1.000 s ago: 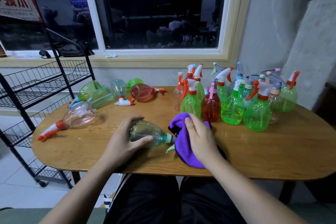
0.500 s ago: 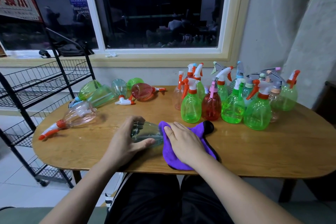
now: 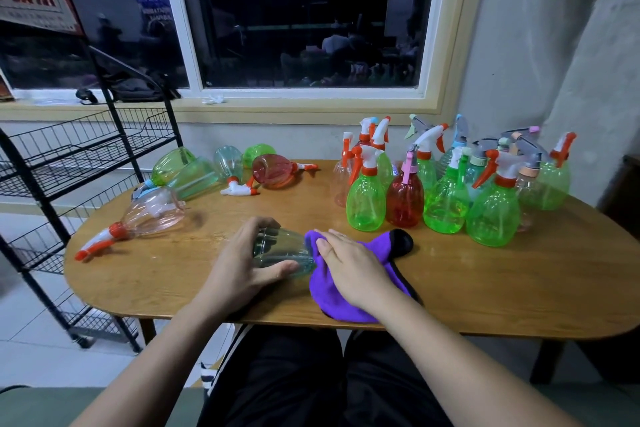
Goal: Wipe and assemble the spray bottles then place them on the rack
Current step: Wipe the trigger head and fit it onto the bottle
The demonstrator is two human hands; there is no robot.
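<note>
the bottle [image 3: 277, 248] lies on its side near the table's [image 3: 485, 288] front edge, its neck end hidden under the cloth [image 3: 325, 298]. the left hand [image 3: 242, 267] grasps its wide base, fingers over the top and thumb along the near side. the right hand [image 3: 349, 263] lies flat on the cloth, fingers straight, pressing but clutching nothing. the clear plastic looks light, thin and slick, so it may roll or dent. the base seems the surest hold.

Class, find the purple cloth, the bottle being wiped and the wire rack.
purple cloth [image 3: 327, 300], head view, lower fold
bottle being wiped [image 3: 277, 246], head view, clear body
wire rack [image 3: 86, 135], head view, top basket mesh
</note>
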